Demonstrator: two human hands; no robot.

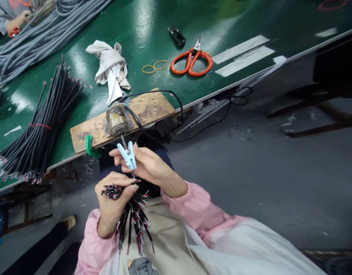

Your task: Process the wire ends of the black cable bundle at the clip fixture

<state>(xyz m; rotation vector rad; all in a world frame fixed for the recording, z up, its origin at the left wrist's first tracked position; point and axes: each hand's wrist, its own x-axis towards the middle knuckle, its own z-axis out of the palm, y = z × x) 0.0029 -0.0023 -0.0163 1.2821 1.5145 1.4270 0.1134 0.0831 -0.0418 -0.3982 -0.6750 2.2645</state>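
My left hand (114, 196) is wrapped round a bundle of black cables (136, 221) with stripped red, white and black wire ends; one cable end pokes up between thumb and forefinger. Just above, my right hand (150, 166) has its thumb and fingers on a light blue clothespin (128, 156). The clothespin sits at the metal shaft (124, 142) of a small motor (116, 120). That motor is fixed on a wooden board (153, 105) at the table edge, with a green clamp (91, 147) at the board's left end.
On the green table (153, 30) lie orange scissors (191, 63), a black cutter (176, 36), rubber bands (154, 67), a crumpled cloth (110, 67), a tied black cable bundle (47, 122) and long grey cables (44, 38). Another person's hand (17, 23) shows at the top left.
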